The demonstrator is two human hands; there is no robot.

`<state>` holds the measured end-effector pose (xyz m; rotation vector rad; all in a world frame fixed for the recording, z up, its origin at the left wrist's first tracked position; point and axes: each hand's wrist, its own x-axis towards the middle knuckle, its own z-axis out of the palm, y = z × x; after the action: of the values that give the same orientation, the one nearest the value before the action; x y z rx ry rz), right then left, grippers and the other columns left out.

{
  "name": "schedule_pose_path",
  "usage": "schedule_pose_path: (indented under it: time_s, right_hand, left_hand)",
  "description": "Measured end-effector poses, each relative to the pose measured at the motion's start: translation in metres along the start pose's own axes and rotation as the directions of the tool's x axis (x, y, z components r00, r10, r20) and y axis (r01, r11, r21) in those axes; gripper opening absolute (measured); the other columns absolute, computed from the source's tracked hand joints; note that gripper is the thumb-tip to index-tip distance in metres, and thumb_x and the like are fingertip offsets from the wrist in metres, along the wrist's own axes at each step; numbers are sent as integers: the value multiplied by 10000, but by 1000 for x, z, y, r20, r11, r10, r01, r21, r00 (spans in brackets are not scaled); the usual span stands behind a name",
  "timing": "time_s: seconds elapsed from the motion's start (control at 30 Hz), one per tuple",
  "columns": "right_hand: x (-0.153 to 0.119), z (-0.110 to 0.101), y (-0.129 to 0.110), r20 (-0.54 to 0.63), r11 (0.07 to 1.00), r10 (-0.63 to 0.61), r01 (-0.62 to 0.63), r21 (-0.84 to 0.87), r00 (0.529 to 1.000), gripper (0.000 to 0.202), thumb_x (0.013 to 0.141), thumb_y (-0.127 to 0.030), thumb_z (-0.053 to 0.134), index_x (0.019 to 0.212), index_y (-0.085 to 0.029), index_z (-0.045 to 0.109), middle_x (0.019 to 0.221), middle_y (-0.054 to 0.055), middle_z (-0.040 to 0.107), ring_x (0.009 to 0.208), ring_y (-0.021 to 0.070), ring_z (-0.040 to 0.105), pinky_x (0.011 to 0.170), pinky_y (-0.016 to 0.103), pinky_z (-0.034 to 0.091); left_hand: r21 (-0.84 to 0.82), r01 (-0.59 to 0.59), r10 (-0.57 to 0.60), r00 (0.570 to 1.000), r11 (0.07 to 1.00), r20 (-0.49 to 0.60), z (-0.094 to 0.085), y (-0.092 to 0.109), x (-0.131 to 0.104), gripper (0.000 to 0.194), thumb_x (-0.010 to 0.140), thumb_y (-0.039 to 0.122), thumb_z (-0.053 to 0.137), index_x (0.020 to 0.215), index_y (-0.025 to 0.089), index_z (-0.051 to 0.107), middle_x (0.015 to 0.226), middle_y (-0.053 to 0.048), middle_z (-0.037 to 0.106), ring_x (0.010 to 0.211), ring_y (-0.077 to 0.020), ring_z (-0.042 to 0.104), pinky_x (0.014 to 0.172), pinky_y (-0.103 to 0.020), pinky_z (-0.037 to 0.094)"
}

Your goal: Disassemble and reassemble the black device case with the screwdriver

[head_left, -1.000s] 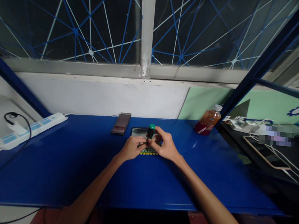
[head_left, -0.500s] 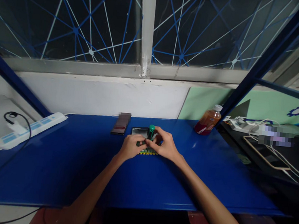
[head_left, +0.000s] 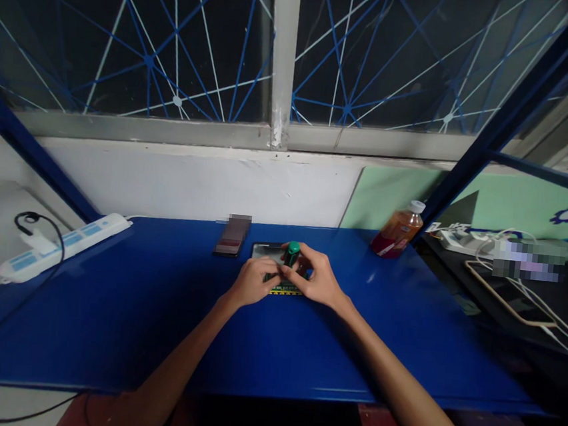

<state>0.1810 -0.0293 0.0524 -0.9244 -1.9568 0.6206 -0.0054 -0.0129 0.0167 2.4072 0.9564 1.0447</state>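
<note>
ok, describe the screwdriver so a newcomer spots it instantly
On the blue table, the left hand and right hand come together. The screwdriver stands nearly upright between them; its green rounded top sets it apart from the dark phone nearby.

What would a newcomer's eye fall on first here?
Likely the left hand and right hand, close together over the blue table, with a green-topped tool between them. Next, the amber bottle at the far right corner and the white power strip toward the left.

Right fingers (head_left: 298,279) around green-topped handle (head_left: 291,254), left fingers (head_left: 265,265) alongside
</note>
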Motion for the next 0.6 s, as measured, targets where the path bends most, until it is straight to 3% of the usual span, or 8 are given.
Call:
schedule_pose_path:
  time_s: [0.2,0.37,0.6]
  right_hand:
    - [0,0,3,32,999,23,-24,45,999,210,809,-236,606,1000,-172,547,715,1,646,544,114,576,520,224,450]
    - [1,2,5,8,997,36,-36,69,999,246,809,-298,645,1003,-168,565,613,-26,611,499,113,567,481,213,430]
    - [1,4,9,-73,996,-25,18,-91,997,344,759,-434,705,934,-153,610,723,18,640,518,108,563,517,232,439]
  left_hand:
    - [18,24,-24,998,1000,53,0,3,-1,187,874,153,560,734,151,685,627,9,591,562,-100,494,544,-211,344]
    - [49,48,-46,998,998,-30,4,-2,-2,161,814,220,654,671,147,673,615,14,583,538,-92,485,518,-204,330]
    - [22,55,-54,997,998,-54,8,-7,-2,119,767,146,678,648,149,675,581,27,570,501,-81,470,495,-193,328]
